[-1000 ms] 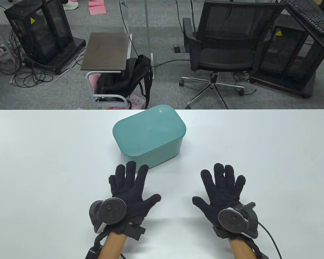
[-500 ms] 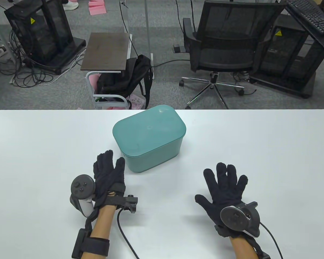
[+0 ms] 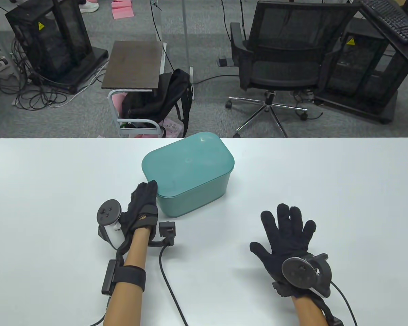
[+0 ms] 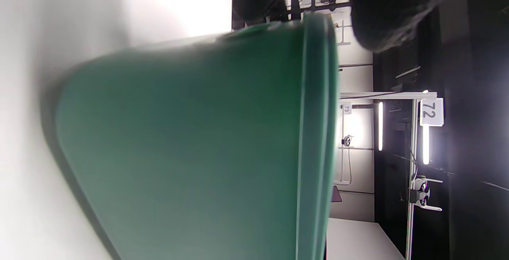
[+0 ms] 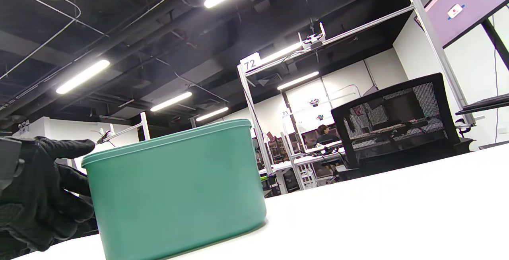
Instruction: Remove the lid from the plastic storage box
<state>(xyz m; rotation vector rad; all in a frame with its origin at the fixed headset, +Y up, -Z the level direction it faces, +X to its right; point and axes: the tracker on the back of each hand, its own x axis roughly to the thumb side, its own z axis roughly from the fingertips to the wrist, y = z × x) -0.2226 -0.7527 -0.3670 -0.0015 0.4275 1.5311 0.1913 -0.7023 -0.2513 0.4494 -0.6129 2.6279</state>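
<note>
A teal plastic storage box (image 3: 193, 198) stands on the white table (image 3: 326, 176) near its far edge, with its teal lid (image 3: 187, 164) seated on top. My left hand (image 3: 146, 195) is turned on its edge at the box's near-left corner, and its fingertips touch the wall just under the lid rim. The left wrist view shows the box wall (image 4: 179, 152) close up, the lid rim (image 4: 318, 132) and a gloved fingertip (image 4: 381, 13) beside it. My right hand (image 3: 287, 229) rests flat on the table with fingers spread, to the right of the box and apart from it. The right wrist view shows the box (image 5: 175, 188) and my left hand (image 5: 39, 196) against its side.
The glove cable (image 3: 170, 288) trails over the table beside my left forearm. Beyond the far edge stand a black office chair (image 3: 285, 61) and a small cart with a black backpack (image 3: 156, 98).
My left hand has turned from flat to on its edge and moved forward to the box's near-left corner, now touching it. My right hand has slid slightly right and nearer.
</note>
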